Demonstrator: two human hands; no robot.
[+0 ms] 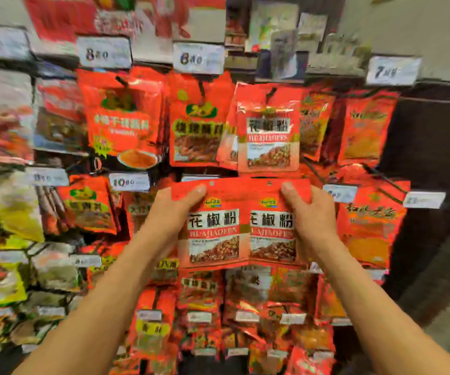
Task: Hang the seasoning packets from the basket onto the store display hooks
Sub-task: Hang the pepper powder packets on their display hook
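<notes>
I hold two red packets side by side in front of the display, my left hand (176,209) gripping the left packet (213,226) near its top corner, thumb in front, and my right hand (309,215) gripping the right packet (271,226) the same way. The fingers of both hands are curled behind the packets, out of sight. Each packet has a small hang hole (212,183) near its top edge. Just above hangs a matching packet (268,133) on its hook, so that hook looks like my target. To do this well, I should stack the two so their holes line up, raise them level with the hook's tip, then slide them straight back. The hook's end is hidden behind the hanging stock, so I would feel for it slowly. The basket is out of view.
</notes>
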